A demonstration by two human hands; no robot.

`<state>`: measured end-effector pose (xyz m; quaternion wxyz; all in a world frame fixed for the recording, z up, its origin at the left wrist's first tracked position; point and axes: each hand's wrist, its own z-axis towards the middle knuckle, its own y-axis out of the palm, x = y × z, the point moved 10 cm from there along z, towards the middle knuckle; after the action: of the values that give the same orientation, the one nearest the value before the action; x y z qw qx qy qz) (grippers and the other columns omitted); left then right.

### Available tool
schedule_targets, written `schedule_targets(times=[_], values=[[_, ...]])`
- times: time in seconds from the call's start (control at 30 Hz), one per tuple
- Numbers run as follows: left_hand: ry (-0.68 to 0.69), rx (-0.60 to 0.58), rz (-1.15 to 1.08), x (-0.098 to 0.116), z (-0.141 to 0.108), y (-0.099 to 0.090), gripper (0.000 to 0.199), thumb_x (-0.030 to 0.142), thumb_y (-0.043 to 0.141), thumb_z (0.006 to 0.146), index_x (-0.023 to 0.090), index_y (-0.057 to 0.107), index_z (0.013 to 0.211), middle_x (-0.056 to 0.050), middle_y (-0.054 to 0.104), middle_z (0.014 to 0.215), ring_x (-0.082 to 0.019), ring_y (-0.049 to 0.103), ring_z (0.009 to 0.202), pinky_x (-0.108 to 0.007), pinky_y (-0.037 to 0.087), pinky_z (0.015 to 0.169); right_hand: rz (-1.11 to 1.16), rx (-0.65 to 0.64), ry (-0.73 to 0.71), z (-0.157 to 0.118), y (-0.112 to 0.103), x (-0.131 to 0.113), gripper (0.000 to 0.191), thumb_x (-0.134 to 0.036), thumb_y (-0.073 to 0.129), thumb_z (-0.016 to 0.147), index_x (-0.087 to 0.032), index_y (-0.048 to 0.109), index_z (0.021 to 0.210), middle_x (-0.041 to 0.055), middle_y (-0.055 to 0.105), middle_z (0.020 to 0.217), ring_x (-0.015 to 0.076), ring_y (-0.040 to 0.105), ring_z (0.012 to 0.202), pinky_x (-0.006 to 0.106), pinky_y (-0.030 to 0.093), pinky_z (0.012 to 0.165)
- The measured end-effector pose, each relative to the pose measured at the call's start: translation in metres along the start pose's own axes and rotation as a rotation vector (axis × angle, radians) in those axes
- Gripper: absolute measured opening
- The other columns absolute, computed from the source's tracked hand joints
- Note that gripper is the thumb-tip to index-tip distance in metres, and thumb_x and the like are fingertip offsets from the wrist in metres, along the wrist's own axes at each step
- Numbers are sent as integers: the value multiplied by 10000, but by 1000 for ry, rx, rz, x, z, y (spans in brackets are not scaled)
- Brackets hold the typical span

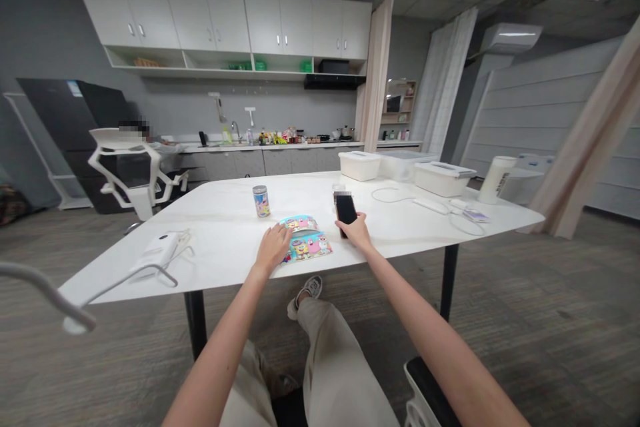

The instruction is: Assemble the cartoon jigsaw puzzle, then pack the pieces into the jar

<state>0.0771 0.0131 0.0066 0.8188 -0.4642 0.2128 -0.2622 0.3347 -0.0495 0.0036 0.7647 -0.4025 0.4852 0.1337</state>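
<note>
A black phone [346,211] is tilted up at the table's near side, its dark screen facing me. My right hand [357,229] grips its lower part. My left hand [274,247] rests on the left side of a colourful cartoon booklet or card [313,247], fingers stretched over its edge. The upper part of this printed item [303,223] curves up from the lower part. Behind my left hand stands a cartoon-printed can [261,201] with a silver lid. A small clear container [339,188] is partly hidden behind the phone.
White bins [360,165] and a lidded box [444,178] stand at the back right, near a white bottle [497,179]. A white cable [435,205] trails before them. At the left lie a power strip [156,250] and cords. A person sits beyond a white chair [137,173].
</note>
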Motion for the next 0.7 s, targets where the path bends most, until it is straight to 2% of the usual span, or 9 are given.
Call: schedule_targets(times=[0.1,0.2,0.37,0.57,0.7], values=[[53,-70,81,6,-2,2,369,126,371,949,148,558,1267,-170,629,1245,-278,511,1263,-497,420,1031,-203,53,59,24,-43,28,764,-485,698,673,-131,375,1268,210,592,1247,315,614,1112,389,495,903],[49,-122,114,8,-1,1,369,112,375,943,146,540,1272,-174,662,1155,-276,594,1150,-502,441,996,-444,96,124,41,-85,57,766,-453,707,667,-82,412,1269,253,570,1241,347,589,1141,430,488,916],[54,-137,107,10,-2,-2,385,96,350,940,142,519,1284,-186,656,1158,-284,610,1126,-502,454,972,-630,106,194,61,-134,89,762,-478,681,687,4,507,1249,307,540,1243,375,527,1213,434,470,954],[54,-134,121,9,-2,-2,372,81,368,929,139,537,1255,-178,656,1151,-289,603,1129,-468,472,946,-759,87,290,81,-174,119,694,-524,625,737,-13,604,1205,300,497,1332,386,476,1263,452,435,989],[73,-127,126,10,-3,0,357,88,371,933,125,535,1249,-176,654,1151,-280,604,1117,-438,490,914,-796,66,294,93,-186,132,646,-516,619,753,-31,624,1180,282,558,1284,395,515,1227,473,450,953]])
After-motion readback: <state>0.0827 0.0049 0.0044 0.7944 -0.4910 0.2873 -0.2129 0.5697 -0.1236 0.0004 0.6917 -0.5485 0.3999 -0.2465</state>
